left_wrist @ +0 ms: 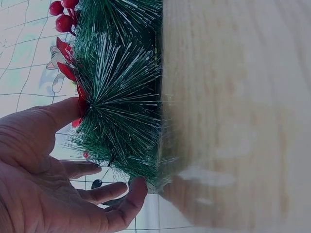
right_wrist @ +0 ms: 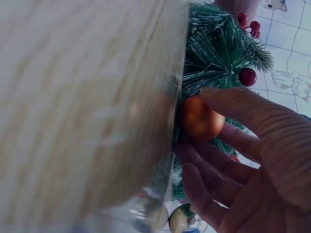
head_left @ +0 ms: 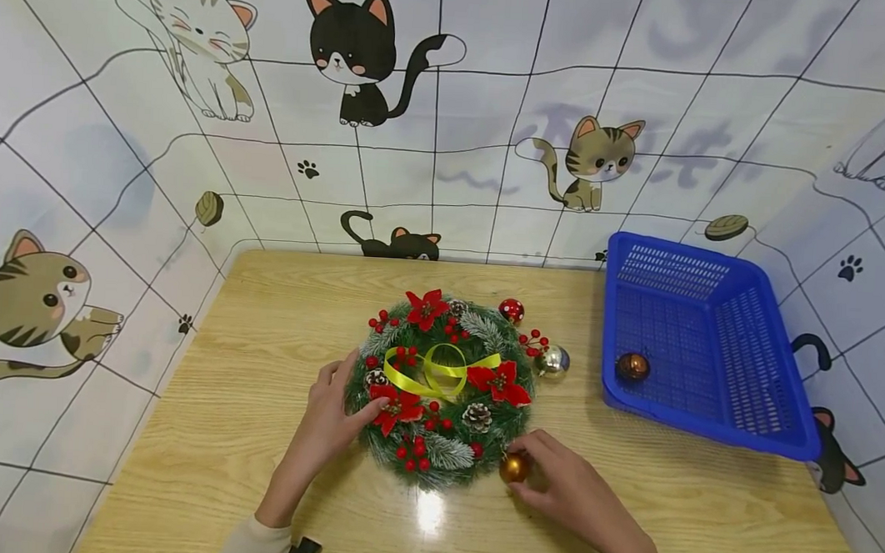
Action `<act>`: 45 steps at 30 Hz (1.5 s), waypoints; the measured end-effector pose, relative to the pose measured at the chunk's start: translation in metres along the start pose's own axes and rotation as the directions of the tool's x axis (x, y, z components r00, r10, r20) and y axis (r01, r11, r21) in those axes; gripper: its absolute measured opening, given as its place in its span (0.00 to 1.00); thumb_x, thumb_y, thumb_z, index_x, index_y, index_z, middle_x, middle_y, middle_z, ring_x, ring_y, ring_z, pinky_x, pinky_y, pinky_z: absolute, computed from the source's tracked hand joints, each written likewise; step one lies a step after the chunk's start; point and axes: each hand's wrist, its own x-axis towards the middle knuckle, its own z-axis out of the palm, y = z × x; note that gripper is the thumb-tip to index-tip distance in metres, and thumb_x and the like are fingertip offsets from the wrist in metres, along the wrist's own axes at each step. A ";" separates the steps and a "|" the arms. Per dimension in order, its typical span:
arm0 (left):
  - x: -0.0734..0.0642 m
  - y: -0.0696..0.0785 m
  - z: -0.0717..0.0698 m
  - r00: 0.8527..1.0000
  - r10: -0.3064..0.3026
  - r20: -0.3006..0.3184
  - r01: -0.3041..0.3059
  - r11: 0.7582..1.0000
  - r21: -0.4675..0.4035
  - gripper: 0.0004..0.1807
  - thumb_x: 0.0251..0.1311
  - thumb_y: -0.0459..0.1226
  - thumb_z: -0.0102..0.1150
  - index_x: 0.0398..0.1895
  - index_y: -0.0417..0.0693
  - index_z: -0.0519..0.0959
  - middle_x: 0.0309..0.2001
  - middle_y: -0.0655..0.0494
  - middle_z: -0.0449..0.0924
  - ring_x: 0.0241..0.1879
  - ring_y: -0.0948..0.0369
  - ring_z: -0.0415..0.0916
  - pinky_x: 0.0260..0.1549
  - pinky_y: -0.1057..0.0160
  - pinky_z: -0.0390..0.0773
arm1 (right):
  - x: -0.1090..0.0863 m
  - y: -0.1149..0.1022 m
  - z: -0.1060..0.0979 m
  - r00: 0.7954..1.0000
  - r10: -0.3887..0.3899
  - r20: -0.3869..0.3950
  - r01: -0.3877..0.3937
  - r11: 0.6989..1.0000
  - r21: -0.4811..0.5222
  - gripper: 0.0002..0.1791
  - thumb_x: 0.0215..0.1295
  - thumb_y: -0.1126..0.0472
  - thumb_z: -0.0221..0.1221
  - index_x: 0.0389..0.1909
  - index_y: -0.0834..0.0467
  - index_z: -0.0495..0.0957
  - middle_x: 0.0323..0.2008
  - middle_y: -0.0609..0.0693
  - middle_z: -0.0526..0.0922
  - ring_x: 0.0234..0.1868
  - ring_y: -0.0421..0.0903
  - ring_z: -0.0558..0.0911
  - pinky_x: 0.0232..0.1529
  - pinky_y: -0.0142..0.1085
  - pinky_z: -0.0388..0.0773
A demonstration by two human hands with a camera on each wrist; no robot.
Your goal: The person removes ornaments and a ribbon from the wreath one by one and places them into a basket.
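A green Christmas wreath (head_left: 450,456) with red poinsettias, berries, pinecones and frosted sprigs lies flat on the wooden table. My left hand (head_left: 330,408) grips its left side, thumb on a red poinsettia (head_left: 395,408) and fingers along the outer edge. At the lower right edge, my right hand (head_left: 568,486) holds a copper-orange bauble (head_left: 513,467) against the greenery. The right wrist view shows thumb and fingers around this bauble (right_wrist: 200,118), low beside the tabletop. A yellow ribbon (head_left: 446,375) curls across the wreath's middle.
A silver-gold bauble (head_left: 553,362) and a red spotted bauble (head_left: 512,311) sit at the wreath's right edge. To the right stands a blue plastic basket (head_left: 705,428) with a brown bauble (head_left: 633,367) inside. Cat-patterned walls (head_left: 478,178) border the table (head_left: 276,301).
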 end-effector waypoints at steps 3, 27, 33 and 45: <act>0.000 0.001 0.000 1.000 -0.001 -0.010 0.001 1.000 0.007 0.50 0.72 0.49 0.73 0.89 0.45 0.57 0.77 0.31 0.61 0.73 0.28 0.60 0.61 0.23 0.70 | 0.002 -0.001 -0.001 1.000 0.003 0.006 -0.002 1.000 -0.004 0.25 0.59 0.63 0.81 0.55 0.51 0.83 0.49 0.39 0.85 0.48 0.38 0.85 0.46 0.39 0.87; 0.009 -0.004 0.000 0.999 0.029 0.037 -0.026 0.997 -0.070 0.50 0.76 0.45 0.70 0.91 0.49 0.50 0.80 0.30 0.56 0.75 0.28 0.63 0.66 0.25 0.67 | 0.000 -0.007 -0.020 0.963 -0.161 -0.215 0.193 0.971 0.137 0.28 0.57 0.72 0.75 0.58 0.53 0.81 0.51 0.41 0.82 0.46 0.38 0.84 0.46 0.32 0.85; 0.008 -0.009 -0.001 0.998 0.027 0.060 -0.022 0.996 -0.084 0.50 0.77 0.43 0.69 0.91 0.50 0.49 0.82 0.30 0.52 0.77 0.28 0.58 0.68 0.24 0.64 | -0.001 -0.007 -0.025 0.951 -0.167 -0.259 0.209 0.967 0.145 0.26 0.60 0.70 0.74 0.58 0.54 0.80 0.51 0.41 0.82 0.46 0.39 0.84 0.49 0.26 0.81; 0.016 -0.008 0.000 0.993 0.108 0.053 -0.103 0.991 -0.082 0.46 0.79 0.37 0.65 0.91 0.46 0.50 0.82 0.30 0.52 0.79 0.30 0.57 0.70 0.26 0.62 | -0.005 -0.002 -0.037 0.929 -0.124 -0.350 0.176 0.977 0.120 0.27 0.58 0.70 0.74 0.59 0.56 0.81 0.51 0.42 0.84 0.45 0.40 0.85 0.50 0.27 0.81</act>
